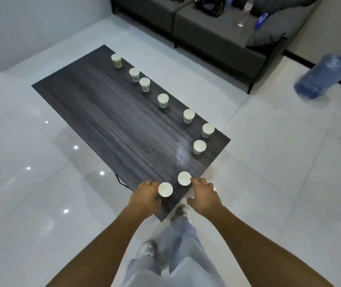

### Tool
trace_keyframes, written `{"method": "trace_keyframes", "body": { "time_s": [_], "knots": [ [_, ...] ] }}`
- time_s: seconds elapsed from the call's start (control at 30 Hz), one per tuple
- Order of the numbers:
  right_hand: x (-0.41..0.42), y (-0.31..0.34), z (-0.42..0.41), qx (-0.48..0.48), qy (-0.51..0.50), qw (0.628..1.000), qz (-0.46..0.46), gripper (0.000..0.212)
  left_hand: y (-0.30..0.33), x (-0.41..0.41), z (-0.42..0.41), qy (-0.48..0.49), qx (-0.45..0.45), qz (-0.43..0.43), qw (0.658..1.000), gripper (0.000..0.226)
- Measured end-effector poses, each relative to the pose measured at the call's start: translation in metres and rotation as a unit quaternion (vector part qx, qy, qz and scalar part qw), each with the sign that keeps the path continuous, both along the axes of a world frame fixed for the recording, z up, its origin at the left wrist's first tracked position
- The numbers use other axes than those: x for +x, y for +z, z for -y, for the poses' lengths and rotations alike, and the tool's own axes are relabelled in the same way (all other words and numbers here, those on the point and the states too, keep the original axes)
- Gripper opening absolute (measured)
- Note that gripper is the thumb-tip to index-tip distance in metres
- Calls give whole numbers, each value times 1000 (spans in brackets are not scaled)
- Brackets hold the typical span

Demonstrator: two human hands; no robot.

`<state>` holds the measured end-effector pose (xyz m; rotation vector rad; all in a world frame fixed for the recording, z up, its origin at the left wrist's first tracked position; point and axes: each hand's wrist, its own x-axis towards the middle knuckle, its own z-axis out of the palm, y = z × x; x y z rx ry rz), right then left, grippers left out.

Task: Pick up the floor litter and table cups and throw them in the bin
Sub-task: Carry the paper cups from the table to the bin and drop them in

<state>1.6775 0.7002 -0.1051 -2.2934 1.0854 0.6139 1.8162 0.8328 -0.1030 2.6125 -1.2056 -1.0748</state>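
Observation:
Several white paper cups stand upright along the right side of a dark wood-grain table [107,121]. My left hand [145,195] grips the nearest cup [165,189] at the table's near corner, fingers curled round its side. My right hand [203,193] reaches to the second cup [184,178]; its fingertips touch the cup's right rim and the fingers are loosely spread. Further cups stand behind, from one [199,146] near the right edge to one [116,60] at the far end. No bin or floor litter is in view.
A grey sofa [217,38] with bottles and a bag stands beyond the table. A large blue water jug [322,77] sits on the floor at the right. Glossy white tiles surround the table. My legs and shoes are at the table's near corner.

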Motion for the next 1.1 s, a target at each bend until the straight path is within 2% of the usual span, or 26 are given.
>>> {"method": "trace_keyframes", "body": {
  "time_s": [0.17,0.33,0.5,0.7,0.77,0.9,1.1],
  "knots": [
    [28,-43,53,43,38,998,1,60,-40,0,34,39,54,-15,998,50],
    [48,-113,80,46,88,995,-10,65,-102,-6,59,62,59,-12,996,56],
    [59,-196,86,32,117,992,-24,74,-178,-11,69,28,67,33,997,63],
    [66,-266,83,8,193,981,-21,78,-250,-14,70,3,64,64,996,84],
    [65,-274,81,7,191,982,-4,72,-263,-16,68,-15,66,68,995,84],
    [59,-274,82,13,165,986,16,63,-268,-14,66,-46,65,62,995,69],
    [73,-215,106,35,83,996,19,60,-205,27,91,-57,49,45,996,66]
  ]
}}
